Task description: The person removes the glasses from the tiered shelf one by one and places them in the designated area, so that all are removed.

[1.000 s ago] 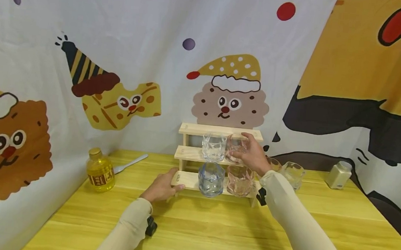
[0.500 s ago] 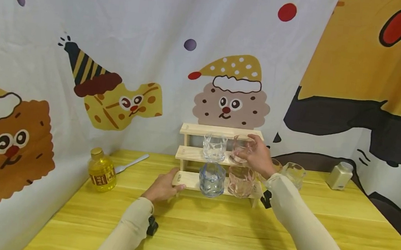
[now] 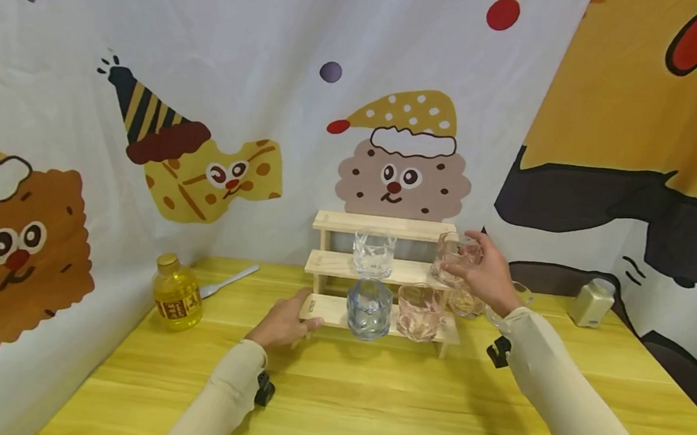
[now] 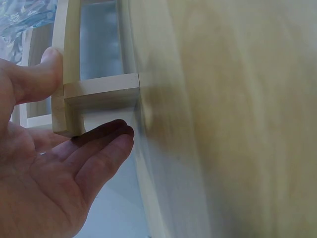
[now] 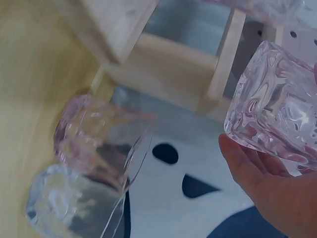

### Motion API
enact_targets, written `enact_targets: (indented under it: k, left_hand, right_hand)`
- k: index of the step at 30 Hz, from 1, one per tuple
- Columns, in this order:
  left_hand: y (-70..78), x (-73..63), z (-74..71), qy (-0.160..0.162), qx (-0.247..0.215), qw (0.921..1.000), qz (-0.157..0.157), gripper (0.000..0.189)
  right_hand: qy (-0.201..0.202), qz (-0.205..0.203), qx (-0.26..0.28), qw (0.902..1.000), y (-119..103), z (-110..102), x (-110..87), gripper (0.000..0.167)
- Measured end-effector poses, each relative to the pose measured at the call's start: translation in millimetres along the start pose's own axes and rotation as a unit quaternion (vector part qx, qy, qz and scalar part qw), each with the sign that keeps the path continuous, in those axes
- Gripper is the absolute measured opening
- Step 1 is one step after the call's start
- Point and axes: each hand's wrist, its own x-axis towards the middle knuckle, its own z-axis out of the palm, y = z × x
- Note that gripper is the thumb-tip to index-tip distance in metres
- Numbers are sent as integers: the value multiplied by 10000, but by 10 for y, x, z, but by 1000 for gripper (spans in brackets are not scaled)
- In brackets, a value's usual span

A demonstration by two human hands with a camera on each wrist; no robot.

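My right hand (image 3: pixel 490 277) holds a pink glass tumbler (image 3: pixel 454 259) just off the right end of the middle step of a three-step wooden display shelf (image 3: pixel 385 227). In the right wrist view this tumbler (image 5: pixel 277 106) is clear of the wood, fingers around its side. My left hand (image 3: pixel 282 320) grips the left end of the bottom step; the left wrist view has its thumb (image 4: pixel 42 74) on the plank and fingers under it. A clear tumbler (image 3: pixel 373 256) stands on the middle step. A bluish tumbler (image 3: pixel 368 310) and another pink tumbler (image 3: pixel 419 313) stand on the bottom step.
Right of the shelf, a pink tumbler (image 5: pixel 94 134) and a clear tumbler (image 5: pixel 54 198) stand on the table, partly behind my right hand. A white-filled jar (image 3: pixel 592 304) is farther right. At left are an oil bottle (image 3: pixel 177 293) and a pale flat-bladed utensil (image 3: pixel 232 281).
My right hand has carried the pink tumbler rightward, from beside the clear tumbler on the middle step to that step's right end. The left hand has stayed on the shelf.
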Motion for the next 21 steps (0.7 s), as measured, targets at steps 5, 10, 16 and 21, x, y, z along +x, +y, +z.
enact_targets:
  k: [5,10,16,21]
  left_hand:
    - [4,-2,-3,55,26,10000,11,67]
    - [-23,15,15,41,67,9999,106,68]
    - [-54,17,18,71,92,9999,106,68]
    - [-54,23,22,75,97,9998,126,68]
  right_hand:
    - [154,17,-281,9995,92,-183,-91,94]
    - [446,30,-653,9969,245,-373,-181,93]
    - [668,212,-781,9945,415,-568,-268,94]
    - [699,462,-712,9939,551,-731,-346,96]
